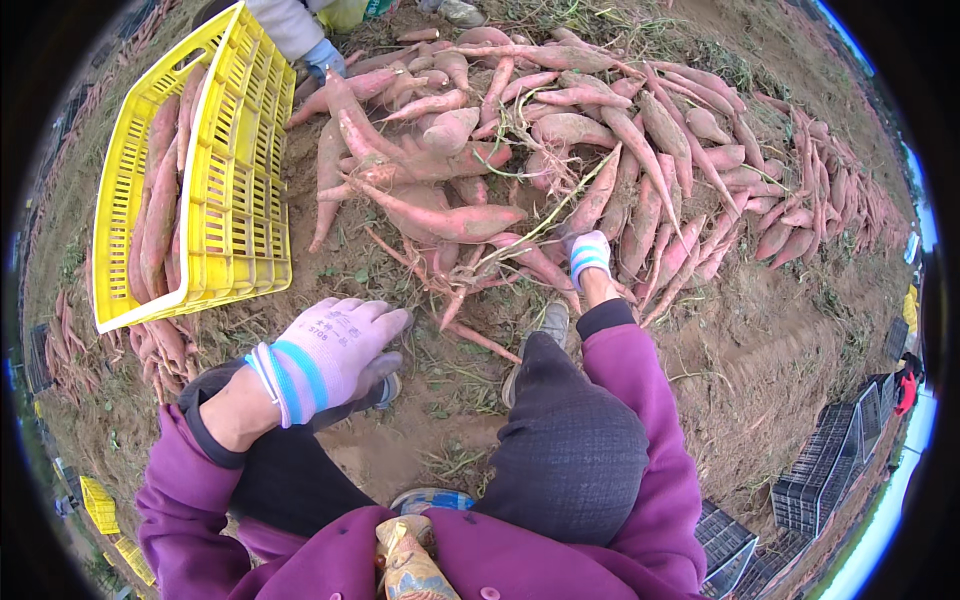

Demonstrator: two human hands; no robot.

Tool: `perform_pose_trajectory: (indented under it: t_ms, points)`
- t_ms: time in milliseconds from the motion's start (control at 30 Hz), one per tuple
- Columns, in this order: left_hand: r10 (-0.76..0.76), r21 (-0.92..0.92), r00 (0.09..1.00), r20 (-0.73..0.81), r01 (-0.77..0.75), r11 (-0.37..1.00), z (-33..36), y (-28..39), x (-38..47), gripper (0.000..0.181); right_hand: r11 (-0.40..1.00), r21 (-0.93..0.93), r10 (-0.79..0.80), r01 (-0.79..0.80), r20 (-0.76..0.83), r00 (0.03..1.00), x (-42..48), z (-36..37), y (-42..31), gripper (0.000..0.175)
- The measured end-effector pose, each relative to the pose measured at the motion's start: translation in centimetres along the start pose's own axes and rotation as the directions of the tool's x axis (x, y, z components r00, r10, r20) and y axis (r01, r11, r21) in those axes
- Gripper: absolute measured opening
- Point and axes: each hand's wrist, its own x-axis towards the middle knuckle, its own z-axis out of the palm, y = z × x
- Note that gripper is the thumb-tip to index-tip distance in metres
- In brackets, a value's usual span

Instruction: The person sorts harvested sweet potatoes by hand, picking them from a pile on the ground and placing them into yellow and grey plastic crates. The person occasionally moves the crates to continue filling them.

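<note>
A heap of pink-skinned sweet potatoes lies on the soil before me, with dry vines and roots tangled among them. My left hand, in a light knit glove with blue cuff bands, hovers above my knee near the heap's lower left. Its thumb stands away from the fingers, and nothing is in it. At the heap's near edge is my right hand, gloved the same way. It reaches in beside a long sweet potato and a green vine stem. Its fingertips are largely hidden, so a grip cannot be confirmed.
A yellow plastic crate holding sweet potatoes stands tilted at left. Beyond it, another person's blue-gloved hand touches the heap's far edge. A second row of sweet potatoes extends right. Black crates stand at lower right.
</note>
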Motion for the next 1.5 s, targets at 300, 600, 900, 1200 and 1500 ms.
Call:
perform_pose_trajectory:
  t_ms: [300,600,900,1200,1500]
  points:
    - [0.011,0.031,0.989,-0.144,-0.007,1.000,-0.9,-1.0,-0.1,0.045,0.841,0.524,0.089,-0.136,0.114,0.989,-1.5,-1.1,0.7,0.066]
    - [-0.192,-0.569,0.796,-0.574,-0.218,0.793,-4.6,-0.2,2.1,0.037,0.447,0.702,-0.503,0.555,-0.316,0.804,-15.3,-20.6,-7.8,0.055]
    - [-0.328,-0.499,0.589,-0.738,-0.804,-0.322,-7.8,-1.3,2.8,0.053,0.285,0.151,-0.937,0.947,-0.167,0.308,-35.1,-20.1,-20.2,0.083]
    - [-0.610,-0.592,0.181,-0.771,-0.553,0.585,-13.1,-19.6,-13.7,0.060,-0.182,-0.184,-0.930,0.966,-0.287,-0.230,-43.5,-24.5,-18.5,0.057]
    - [-0.700,-0.376,0.416,-0.580,0.627,0.683,-7.6,-31.2,-10.7,0.064,-0.273,0.267,-0.923,0.924,-0.345,-0.173,-46.2,-27.3,-18.5,0.048]
